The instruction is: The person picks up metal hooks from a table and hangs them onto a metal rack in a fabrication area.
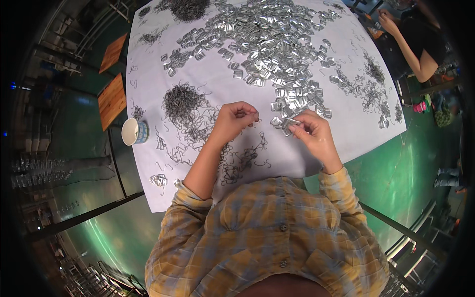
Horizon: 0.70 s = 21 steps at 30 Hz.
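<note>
My left hand (234, 120) is closed in a pinch over the white tabletop, with a thin wire hook (258, 120) showing at its fingertips, mostly hidden. Just to its right, my right hand (315, 132) grips a small shiny silver metal piece (293, 122) between thumb and fingers. Other squarish silver pieces (292, 94) lie right behind that hand, the front end of a large heap (267, 42) reaching to the far side. Dark S-shaped wire hooks (182, 100) are piled left of my left hand. More loose hooks (231, 172) lie scattered close to my body.
A white and blue paper cup (134, 132) stands at the table's left edge. Another dark hook pile (189, 7) is at the back. Hooks (371, 89) spread along the right side, where a co-worker's arm (410, 52) shows. Wooden stools (113, 101) stand left of the table.
</note>
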### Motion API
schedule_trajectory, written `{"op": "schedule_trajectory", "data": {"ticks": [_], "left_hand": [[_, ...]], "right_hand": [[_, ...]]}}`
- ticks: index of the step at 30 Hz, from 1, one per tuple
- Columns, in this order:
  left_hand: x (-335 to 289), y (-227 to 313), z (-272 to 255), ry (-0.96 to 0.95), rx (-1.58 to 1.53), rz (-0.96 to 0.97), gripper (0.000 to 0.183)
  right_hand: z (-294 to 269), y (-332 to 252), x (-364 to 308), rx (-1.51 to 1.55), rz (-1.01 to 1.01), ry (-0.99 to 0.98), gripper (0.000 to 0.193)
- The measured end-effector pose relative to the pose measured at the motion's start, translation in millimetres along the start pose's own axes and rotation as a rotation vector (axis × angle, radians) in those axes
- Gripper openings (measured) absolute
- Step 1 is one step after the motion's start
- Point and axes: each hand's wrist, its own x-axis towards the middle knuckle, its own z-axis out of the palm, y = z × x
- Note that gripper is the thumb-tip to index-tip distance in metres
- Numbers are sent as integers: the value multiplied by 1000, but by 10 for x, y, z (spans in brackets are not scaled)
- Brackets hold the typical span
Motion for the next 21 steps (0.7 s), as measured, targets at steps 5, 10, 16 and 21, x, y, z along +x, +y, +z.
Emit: {"op": "schedule_trajectory", "data": {"ticks": [5,10,16,21], "left_hand": [[-125,337,292,7,31,220,8],[-163,425,288,-185,-7,360,7],[-156,471,361,-79,400,467,5],[-162,389,492,-25,59,358,4]], "right_hand": [[109,-57,17,-46,-12,-62,13],[128,-102,5,-173,-120,-35,14],[137,-94,-9,-278,-184,8,15],[50,-37,15,-230,-169,62,18]]}}
